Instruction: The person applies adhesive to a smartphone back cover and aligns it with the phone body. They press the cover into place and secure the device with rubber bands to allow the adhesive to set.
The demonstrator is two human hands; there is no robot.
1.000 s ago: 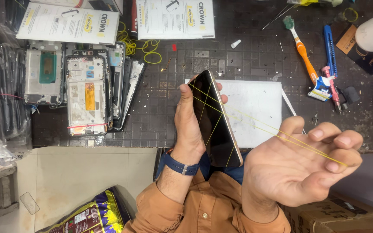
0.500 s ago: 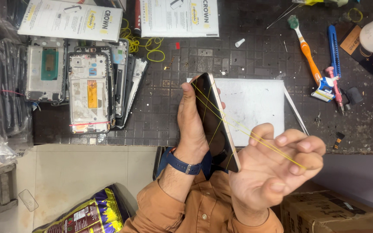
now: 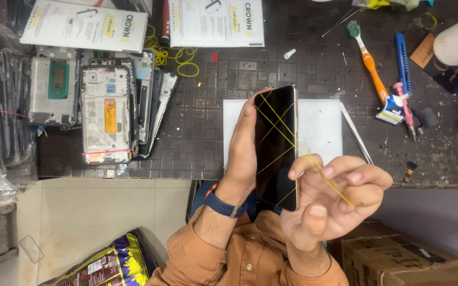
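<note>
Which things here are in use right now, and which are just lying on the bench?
In use:
left hand
right hand
phone
stretched rubber band

Lying about:
toothbrush
blue cutter
phone frames
loose rubber bands
white sheet

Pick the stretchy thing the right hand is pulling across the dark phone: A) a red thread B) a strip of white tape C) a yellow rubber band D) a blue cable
C: the right hand has a thin yellow rubber band stretched over its fingers, and its strands cross the dark phone that the left hand grips.
</note>
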